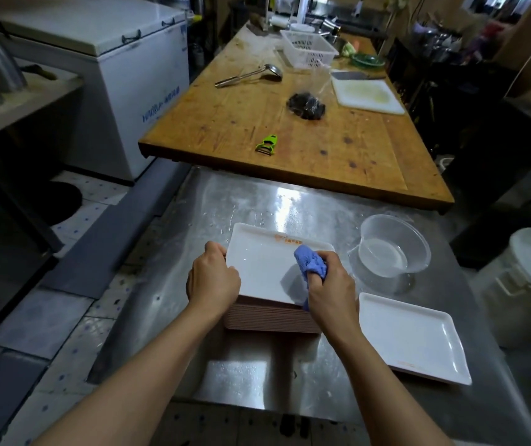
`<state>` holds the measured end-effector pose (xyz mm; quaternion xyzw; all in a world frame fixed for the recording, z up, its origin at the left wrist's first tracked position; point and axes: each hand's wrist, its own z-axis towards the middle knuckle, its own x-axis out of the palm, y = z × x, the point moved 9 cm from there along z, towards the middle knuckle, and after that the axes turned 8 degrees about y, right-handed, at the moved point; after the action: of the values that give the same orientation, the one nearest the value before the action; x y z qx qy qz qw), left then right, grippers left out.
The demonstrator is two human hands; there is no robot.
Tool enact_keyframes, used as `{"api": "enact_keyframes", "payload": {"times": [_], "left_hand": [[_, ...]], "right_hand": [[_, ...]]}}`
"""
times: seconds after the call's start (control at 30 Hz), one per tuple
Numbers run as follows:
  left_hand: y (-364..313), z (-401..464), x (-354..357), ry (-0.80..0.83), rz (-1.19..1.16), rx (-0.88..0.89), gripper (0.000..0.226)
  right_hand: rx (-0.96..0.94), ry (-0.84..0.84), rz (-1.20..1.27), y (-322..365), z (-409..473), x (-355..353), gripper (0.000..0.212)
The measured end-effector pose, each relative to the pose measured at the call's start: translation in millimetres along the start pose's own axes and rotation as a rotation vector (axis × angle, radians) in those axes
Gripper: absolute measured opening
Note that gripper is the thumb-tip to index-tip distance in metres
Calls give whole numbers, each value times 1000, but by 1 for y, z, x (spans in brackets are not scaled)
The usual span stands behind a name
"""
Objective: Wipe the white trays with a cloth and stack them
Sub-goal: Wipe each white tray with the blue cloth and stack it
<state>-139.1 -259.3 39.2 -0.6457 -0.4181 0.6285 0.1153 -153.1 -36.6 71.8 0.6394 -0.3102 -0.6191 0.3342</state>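
Note:
A white tray (262, 255) with an orange logo lies on top of a stack of trays (270, 320) on the steel table (225, 201). My left hand (214, 278) grips the top tray's left edge. My right hand (331, 288) holds a bunched blue cloth (310, 263) against the tray's right side. A second white tray (410, 336) lies apart on the table at the right.
A clear plastic bowl (394, 244) with water stands right of the stack. Behind is a wooden table (290, 123) with a green peeler (268, 143), ladle (251, 75), white basket (309, 48) and cutting board (367, 94). A white freezer (122, 69) is at the left.

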Motion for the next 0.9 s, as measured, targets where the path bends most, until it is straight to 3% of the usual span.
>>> {"api": "enact_keyframes", "payload": {"times": [0.2, 0.33, 0.5, 0.63, 0.73, 0.83, 0.9], "left_hand": [[20, 10, 25, 188, -535, -231, 20], [13, 7, 35, 256, -741, -218, 16], [2, 1, 40, 270, -806, -166, 27], [-3, -2, 36, 266, -921, -103, 30], [-6, -3, 29, 268, -1026, -75, 31], [-12, -4, 21, 236, -1029, -25, 30], [-14, -8, 17, 216, -1044, -5, 30]], "right_hand": [[-3, -19, -22, 0, 2, -4, 14], [-25, 11, -3, 3, 6, 3, 21], [-107, 55, 51, 26, 9, 22, 31], [-135, 279, -174, 31, 6, 54, 42], [-247, 208, -246, 47, -4, 47, 48], [-380, 107, -427, 61, -8, 39, 32], [-330, 35, -504, 57, 4, 27, 27]]}}
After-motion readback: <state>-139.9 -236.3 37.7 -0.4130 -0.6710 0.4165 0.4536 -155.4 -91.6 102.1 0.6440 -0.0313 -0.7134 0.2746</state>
